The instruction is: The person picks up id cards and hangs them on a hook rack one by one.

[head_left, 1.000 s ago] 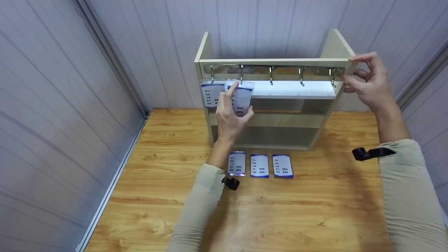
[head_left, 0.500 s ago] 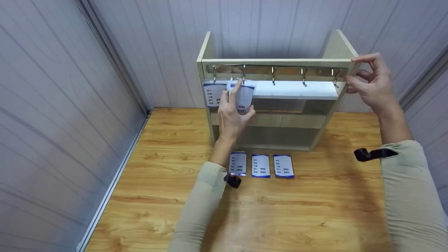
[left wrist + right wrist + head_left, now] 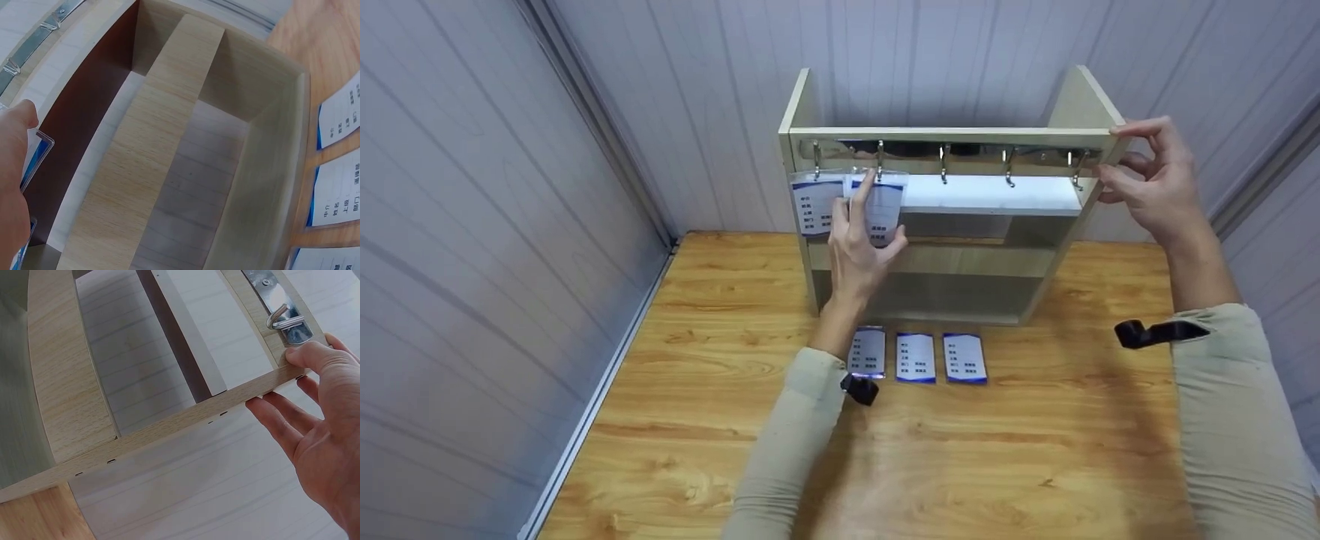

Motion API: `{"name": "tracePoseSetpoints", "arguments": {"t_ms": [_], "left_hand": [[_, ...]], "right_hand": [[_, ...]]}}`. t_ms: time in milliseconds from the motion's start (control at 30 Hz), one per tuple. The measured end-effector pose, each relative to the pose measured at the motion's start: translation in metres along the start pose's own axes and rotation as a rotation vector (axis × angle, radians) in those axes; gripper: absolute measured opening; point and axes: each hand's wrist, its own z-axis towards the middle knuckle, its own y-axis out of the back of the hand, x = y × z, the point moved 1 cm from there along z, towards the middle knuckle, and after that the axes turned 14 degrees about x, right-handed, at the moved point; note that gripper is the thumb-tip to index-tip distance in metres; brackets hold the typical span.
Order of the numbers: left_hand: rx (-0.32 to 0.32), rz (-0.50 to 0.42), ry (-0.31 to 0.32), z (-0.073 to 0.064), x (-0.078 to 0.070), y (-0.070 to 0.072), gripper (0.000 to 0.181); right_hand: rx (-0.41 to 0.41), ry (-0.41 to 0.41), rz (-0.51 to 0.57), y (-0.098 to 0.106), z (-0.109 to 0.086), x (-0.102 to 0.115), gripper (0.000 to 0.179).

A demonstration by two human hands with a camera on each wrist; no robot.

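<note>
My left hand (image 3: 856, 251) holds a clear-sleeved badge card (image 3: 889, 206) with a blue band, its top at the second hook (image 3: 880, 154) of the metal rail. The index finger lies over the card's upper part; whether the sleeve sits on the hook is hard to tell. Beside it, another badge card (image 3: 814, 206) hangs from the leftmost hook (image 3: 816, 157). My right hand (image 3: 1159, 180) grips the right side panel of the wooden shelf unit (image 3: 952, 259) near the top. In the right wrist view, its thumb and fingers (image 3: 275, 424) clasp that panel beside the end hook (image 3: 287, 319).
Three more badge cards lie in a row on the wooden tabletop (image 3: 960, 465) before the shelf: left card (image 3: 868, 354), middle card (image 3: 915, 358), right card (image 3: 964, 358). Several bare hooks continue rightward along the rail. A panelled wall (image 3: 930, 60) stands behind.
The held card has straightened slightly against the second hook, and the hanging card has shifted a little. The right hand keeps its grip on the panel.
</note>
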Motion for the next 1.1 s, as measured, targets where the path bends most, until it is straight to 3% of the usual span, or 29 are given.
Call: {"name": "tracePoseSetpoints", "arguments": {"t_ms": [267, 1100], "left_hand": [[0.04, -0.024, 0.02, -0.007, 0.004, -0.005, 0.092], [0.057, -0.043, 0.031, -0.037, 0.025, -0.001, 0.087]], "right_hand": [[0.01, 0.001, 0.029, -0.002, 0.001, -0.001, 0.045], [0.016, 0.006, 0.008, -0.008, 0.005, -0.001, 0.042]]}}
